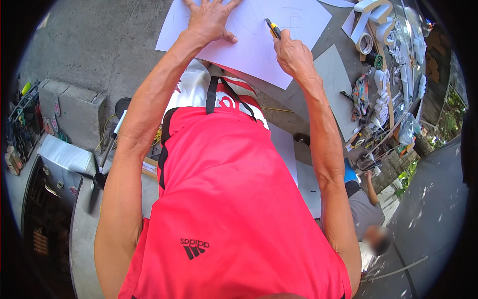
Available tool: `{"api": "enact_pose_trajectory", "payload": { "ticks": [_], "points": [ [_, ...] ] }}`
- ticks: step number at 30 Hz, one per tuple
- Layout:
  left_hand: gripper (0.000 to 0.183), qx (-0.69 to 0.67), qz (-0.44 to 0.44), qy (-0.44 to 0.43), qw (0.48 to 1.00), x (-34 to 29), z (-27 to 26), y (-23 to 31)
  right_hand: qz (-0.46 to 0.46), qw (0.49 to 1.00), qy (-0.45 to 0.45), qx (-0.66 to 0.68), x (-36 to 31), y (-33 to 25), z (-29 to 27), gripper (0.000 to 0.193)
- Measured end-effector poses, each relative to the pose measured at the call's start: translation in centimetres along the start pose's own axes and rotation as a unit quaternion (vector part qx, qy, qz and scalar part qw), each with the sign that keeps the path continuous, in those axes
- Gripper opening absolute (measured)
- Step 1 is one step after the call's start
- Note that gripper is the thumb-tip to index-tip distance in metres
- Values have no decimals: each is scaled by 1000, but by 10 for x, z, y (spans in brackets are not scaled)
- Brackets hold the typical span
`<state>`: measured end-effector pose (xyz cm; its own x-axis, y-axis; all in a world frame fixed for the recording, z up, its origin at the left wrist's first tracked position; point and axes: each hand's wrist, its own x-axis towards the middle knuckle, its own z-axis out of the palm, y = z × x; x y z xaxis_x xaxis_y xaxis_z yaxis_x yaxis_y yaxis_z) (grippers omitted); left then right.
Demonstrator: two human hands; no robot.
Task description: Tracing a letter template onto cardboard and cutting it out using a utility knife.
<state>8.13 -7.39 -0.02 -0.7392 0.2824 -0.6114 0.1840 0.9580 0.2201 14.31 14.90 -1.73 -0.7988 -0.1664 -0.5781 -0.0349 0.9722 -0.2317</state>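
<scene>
A large white sheet (259, 57) with faint pencil lines lies in front of me at the top of the view. My left hand (211, 19) rests flat on its left part, fingers spread; the fingertips run up to the picture's upper edge. My right hand (294, 54) is closed around a yellow and black utility knife (273, 28). The knife's tip points up and left, over the sheet near the drawn lines. Whether the blade touches the sheet I cannot tell.
On the right lie a tape roll (365, 43), a dark spool (374, 60), white cut-out pieces (382, 97) and a grey board (334, 84). Another person (366, 212) is at lower right. A fan (99, 179) and a concrete block (69, 107) stand on the left.
</scene>
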Motion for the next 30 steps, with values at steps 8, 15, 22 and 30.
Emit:
{"api": "enact_pose_trajectory", "payload": {
  "ticks": [8,15,22,30],
  "points": [
    [133,-29,11,69,997,15,26,-4,48,999,9,3,0,-13,6,22],
    [134,-41,13,86,995,13,27,-5,45,999,18,7,-8,-15,11,20],
    [134,-43,7,69,997,14,25,-3,48,998,17,21,-9,-16,11,22],
    [134,-41,11,72,997,14,27,-5,62,997,2,40,-10,-18,1,26]
  ]
}}
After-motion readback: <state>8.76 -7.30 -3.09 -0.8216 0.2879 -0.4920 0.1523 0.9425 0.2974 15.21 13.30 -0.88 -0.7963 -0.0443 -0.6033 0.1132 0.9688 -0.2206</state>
